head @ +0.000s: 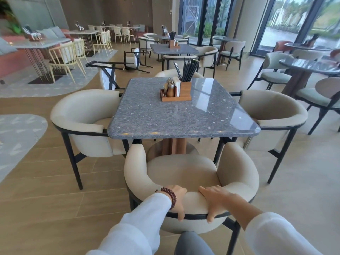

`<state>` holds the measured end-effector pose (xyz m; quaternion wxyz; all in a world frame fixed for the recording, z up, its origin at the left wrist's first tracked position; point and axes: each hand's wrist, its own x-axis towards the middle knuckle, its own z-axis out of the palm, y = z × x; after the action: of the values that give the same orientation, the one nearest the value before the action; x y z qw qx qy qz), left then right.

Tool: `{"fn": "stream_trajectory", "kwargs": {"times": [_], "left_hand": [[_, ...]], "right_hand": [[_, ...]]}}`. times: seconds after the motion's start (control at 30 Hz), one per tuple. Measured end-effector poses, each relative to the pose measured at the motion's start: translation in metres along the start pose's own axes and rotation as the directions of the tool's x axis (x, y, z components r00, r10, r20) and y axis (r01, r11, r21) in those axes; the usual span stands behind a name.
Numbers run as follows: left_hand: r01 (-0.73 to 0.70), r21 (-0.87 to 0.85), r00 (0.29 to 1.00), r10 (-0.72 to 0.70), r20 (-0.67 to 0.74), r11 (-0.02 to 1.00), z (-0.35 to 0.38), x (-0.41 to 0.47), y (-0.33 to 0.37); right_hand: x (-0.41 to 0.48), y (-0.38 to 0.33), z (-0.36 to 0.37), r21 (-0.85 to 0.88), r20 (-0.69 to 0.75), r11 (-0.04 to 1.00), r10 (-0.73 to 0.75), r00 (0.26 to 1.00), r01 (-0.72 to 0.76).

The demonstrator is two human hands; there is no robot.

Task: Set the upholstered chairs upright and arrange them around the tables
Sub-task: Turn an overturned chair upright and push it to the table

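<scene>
White sleeves (147,218), dark red bead bracelet (170,196), grey trousers (191,243)

Wooden caddy (185,89) — black chopsticks (191,69), pepper mill (171,90), white napkins (176,85)

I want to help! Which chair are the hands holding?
The nearest cream chair, at the table's front edge: left hand and right hand grip its backrest. Others are untouched.

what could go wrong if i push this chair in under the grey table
1. The left hand and right hand grip the chair by its back; pushed in, its arms may knock the table edge.
2. A bump could rattle the wooden caddy holding tall chopsticks.
3. Two tipped chairs lie on the floor beyond the table, a likely trip hazard.
</scene>
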<state>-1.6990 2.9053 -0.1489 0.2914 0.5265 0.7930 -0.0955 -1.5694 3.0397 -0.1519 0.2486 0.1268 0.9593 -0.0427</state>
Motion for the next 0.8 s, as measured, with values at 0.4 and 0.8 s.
{"fn": "stream_trajectory", "kwargs": {"times": [0.4, 0.8], "left_hand": [[-0.029, 0.007, 0.999, 0.029, 0.029, 1.0, 0.014, 0.018, -0.005], [0.023, -0.004, 0.997, -0.022, 0.074, 1.0, 0.002, -0.002, 0.007]], "right_hand": [[0.018, 0.012, 0.03, 0.02, 0.002, 1.0, 0.0, 1.0, 0.0], [0.0, 0.011, 0.023, 0.177, 0.035, 0.98, 0.082, 0.996, -0.087]]}}
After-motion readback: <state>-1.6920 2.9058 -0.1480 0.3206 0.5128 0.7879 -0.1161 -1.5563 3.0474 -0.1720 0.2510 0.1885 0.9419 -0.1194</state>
